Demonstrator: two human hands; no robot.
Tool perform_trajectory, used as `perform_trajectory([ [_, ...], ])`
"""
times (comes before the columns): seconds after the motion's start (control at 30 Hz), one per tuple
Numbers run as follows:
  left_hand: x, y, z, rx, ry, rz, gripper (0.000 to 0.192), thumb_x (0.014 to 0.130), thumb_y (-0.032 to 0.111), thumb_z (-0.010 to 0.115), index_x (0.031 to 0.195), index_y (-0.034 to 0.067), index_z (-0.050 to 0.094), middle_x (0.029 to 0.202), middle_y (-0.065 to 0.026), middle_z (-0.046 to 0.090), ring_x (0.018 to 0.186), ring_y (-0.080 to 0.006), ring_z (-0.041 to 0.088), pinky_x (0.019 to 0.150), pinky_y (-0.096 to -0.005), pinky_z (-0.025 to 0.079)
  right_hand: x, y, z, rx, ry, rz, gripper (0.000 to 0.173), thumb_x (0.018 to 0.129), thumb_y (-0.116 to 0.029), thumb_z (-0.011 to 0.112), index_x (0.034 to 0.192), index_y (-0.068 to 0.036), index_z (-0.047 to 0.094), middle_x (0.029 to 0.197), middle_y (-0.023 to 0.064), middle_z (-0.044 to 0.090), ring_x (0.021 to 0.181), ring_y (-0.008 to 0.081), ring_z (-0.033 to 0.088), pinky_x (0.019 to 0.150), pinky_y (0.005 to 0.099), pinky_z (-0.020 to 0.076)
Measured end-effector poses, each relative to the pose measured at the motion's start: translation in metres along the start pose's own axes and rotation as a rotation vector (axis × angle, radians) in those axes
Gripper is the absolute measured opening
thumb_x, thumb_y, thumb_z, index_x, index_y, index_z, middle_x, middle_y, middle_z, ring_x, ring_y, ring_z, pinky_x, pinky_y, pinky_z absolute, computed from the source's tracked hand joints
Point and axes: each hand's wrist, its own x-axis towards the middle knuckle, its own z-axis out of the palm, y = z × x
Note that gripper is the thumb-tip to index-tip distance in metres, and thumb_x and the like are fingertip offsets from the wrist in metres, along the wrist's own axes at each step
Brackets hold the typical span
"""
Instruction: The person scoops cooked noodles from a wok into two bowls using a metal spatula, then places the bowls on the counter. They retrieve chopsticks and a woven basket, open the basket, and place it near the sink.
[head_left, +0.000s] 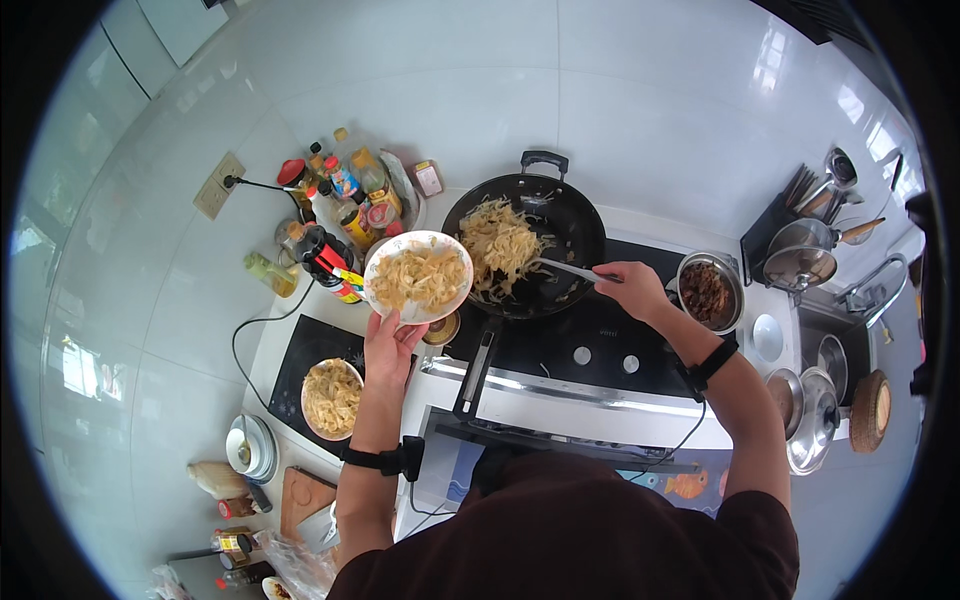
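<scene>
My left hand (391, 346) holds a white floral-rimmed bowl (455, 304) by its near edge, beside the left rim of a black wok (574, 247). Shredded pale food (418, 276) partly fills the bowl. In my right hand (630, 289) is the handle of a metal spatula (566, 268); its head reaches into a heap of similar shredded food (501, 244) on the wok's left side, and the food hides its tip. The wok sits on a black gas stove (540, 352), its long handle (477, 375) pointing towards me.
Several sauce bottles (326, 251) crowd the left corner. A second bowl of shredded food (332, 401) rests on a black induction cooktop (296, 375). To the right stand a metal bowl of dark brown food (705, 292), a utensil holder (772, 214) and a sink (817, 334).
</scene>
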Motion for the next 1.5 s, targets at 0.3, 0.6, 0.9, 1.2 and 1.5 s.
perform_trajectory([
  [0.3, 0.012, -0.022, 0.026, -0.065, -0.118, -0.094, 0.036, 0.094, 0.008, 0.051, 0.128, 0.006, 0.040, 0.114, -0.0152, 0.057, 0.098, -0.0267, 0.062, 0.082, -0.0391, 0.057, -0.020, -0.048, -0.056, 0.127, 0.106, -0.107, 0.034, 0.081, -0.021, 0.068, 0.113, -0.010, 0.066, 0.095, 0.0105, 0.070, 0.082, 0.0191, 0.066, 0.077, 0.0274, 0.0495],
  [0.6, 0.031, -0.052, 0.082, -0.177, -0.266, -0.173, 0.029, 0.095, 0.009, 0.050, 0.123, 0.004, 0.045, 0.114, -0.0141, 0.058, 0.097, -0.0259, 0.063, 0.085, -0.0410, 0.056, -0.055, -0.085, -0.071, -0.518, 0.347, -0.661, 0.034, 0.074, -0.014, 0.072, 0.108, -0.013, 0.067, 0.074, 0.0047, 0.061, 0.064, 0.0226, 0.059, 0.058, 0.0319, 0.0484],
  [0.9, 0.036, -0.059, 0.092, -0.180, -0.282, -0.204, 0.025, 0.095, 0.007, 0.049, 0.120, 0.003, 0.046, 0.111, -0.0135, 0.058, 0.095, -0.0250, 0.063, 0.085, -0.0407, 0.056, -0.062, -0.084, -0.080, -0.965, 0.493, -0.918, 0.043, 0.068, -0.007, 0.059, 0.110, -0.012, 0.065, 0.071, 0.0003, 0.047, 0.065, 0.0159, 0.050, 0.056, 0.0286, 0.0430],
  [1.2, 0.034, -0.055, 0.085, -0.168, -0.263, -0.191, 0.029, 0.094, 0.007, 0.050, 0.122, 0.004, 0.045, 0.113, -0.0134, 0.058, 0.096, -0.0266, 0.063, 0.085, -0.0416, 0.056, -0.064, -0.086, -0.092, -1.020, 0.483, -1.003, 0.042, 0.068, -0.009, 0.059, 0.110, -0.010, 0.065, 0.077, 0.0039, 0.046, 0.070, 0.0183, 0.049, 0.057, 0.0291, 0.0450],
  [1.5, 0.031, -0.054, 0.079, -0.160, -0.260, -0.215, 0.032, 0.096, 0.007, 0.046, 0.128, 0.005, 0.042, 0.115, -0.0129, 0.056, 0.098, -0.0261, 0.062, 0.087, -0.0422, 0.055, -0.063, -0.092, -0.095, -0.928, 0.550, -1.014, 0.044, 0.064, -0.005, 0.061, 0.107, -0.014, 0.067, 0.084, 0.0054, 0.049, 0.074, 0.0203, 0.052, 0.057, 0.0296, 0.0481],
])
